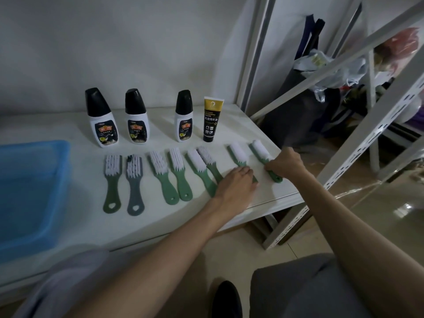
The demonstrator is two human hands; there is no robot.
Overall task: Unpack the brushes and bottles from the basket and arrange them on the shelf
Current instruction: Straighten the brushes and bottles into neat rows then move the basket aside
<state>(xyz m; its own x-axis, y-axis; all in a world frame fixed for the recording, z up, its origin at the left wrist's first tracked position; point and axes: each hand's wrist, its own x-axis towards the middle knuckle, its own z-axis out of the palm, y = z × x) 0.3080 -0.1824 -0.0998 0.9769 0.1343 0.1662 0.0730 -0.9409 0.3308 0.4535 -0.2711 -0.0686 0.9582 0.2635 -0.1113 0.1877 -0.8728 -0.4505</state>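
Several brushes with white bristles lie in a row on the white shelf [160, 216], from a dark green one [112, 180] and a grey one [135, 184] to light green ones [164, 177]. My left hand [236, 184] lies over the handle of the second brush from the right [237, 153], fingers fairly flat. My right hand [285, 162] grips the handle of the rightmost brush [260, 149]. Behind the row stand three white bottles with black caps [102, 118] [137, 117] [183, 117] and a black and gold tube [211, 119].
A blue plastic basket [57, 154] sits on the shelf at the left. White perforated shelf uprights [358, 152] rise at the right, with bags and clutter [321, 92] behind them. The shelf's right edge lies just past the last brush. My knee and shoe show below.
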